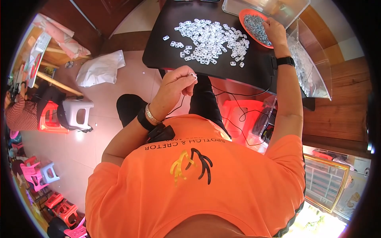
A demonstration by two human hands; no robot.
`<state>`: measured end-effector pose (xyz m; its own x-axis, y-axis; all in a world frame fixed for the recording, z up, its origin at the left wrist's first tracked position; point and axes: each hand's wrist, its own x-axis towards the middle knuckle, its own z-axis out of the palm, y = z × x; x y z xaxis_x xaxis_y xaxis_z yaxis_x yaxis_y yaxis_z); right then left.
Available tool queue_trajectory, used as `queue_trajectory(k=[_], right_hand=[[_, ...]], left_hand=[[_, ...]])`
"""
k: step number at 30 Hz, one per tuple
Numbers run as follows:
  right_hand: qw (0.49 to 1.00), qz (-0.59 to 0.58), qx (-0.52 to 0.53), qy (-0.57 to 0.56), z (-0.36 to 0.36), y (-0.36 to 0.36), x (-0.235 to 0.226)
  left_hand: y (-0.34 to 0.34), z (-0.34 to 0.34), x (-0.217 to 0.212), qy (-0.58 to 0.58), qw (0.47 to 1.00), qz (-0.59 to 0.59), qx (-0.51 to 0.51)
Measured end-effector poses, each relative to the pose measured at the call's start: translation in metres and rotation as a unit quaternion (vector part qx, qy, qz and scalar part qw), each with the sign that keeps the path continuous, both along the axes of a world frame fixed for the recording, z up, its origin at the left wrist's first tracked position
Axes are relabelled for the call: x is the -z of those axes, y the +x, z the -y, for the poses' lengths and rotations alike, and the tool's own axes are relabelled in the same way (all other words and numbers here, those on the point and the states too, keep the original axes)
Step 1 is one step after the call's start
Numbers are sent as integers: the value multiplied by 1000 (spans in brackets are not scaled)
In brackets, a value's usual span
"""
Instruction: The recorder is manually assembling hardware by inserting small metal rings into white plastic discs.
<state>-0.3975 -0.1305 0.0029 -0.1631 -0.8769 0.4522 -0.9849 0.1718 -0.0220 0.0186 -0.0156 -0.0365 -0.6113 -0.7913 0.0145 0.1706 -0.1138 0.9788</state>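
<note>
Left hand (pixel 174 85) raised over the near edge of the black tabletop (pixel 166 43); grip pinched together on one small white ring-like piece (pixel 193 74) between thumb and fingertips. One bracelet and one dark band on that wrist.

Right hand (pixel 274 31) reaches into one orange dish (pixel 244 18) at the far right of the tabletop, fingers resting on the heap of small grey pieces (pixel 256 25) in it; whether that grip is closed on anything, cannot tell. One black watch (pixel 285 61) on the right wrist.

One spread of small white pieces (pixel 210 41) lies loose on the tabletop between the two hands; too many and too small to count, a few strays at its left edge.

Two clear plastic trays: one (pixel 238 6) behind the dish, one (pixel 313 75) tilted along the right edge, holding more small pale pieces.

On the floor, left: one white bag (pixel 101 69), one white stool (pixel 77 113), one red stool (pixel 47 117). Another person's striped sleeve (pixel 22 113) at far left
</note>
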Motion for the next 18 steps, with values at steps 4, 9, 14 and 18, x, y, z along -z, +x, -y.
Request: queue_trajectory(k=[4,9,14,18], right_hand=[[999,38,-37,-8,2,-5,3],[996,77,-44,-32,-1,-5,-1],[934,351,-58,12,-28,25,-27],[864,457,-208,-42,-69,112,-49]], left_hand=[[0,0,1,2,1000,-2,6],[0,0,1,13,1000,-3,3],[3,2,-5,3,1000,1,-1],[8,1,-7,7,999,-36,-30]])
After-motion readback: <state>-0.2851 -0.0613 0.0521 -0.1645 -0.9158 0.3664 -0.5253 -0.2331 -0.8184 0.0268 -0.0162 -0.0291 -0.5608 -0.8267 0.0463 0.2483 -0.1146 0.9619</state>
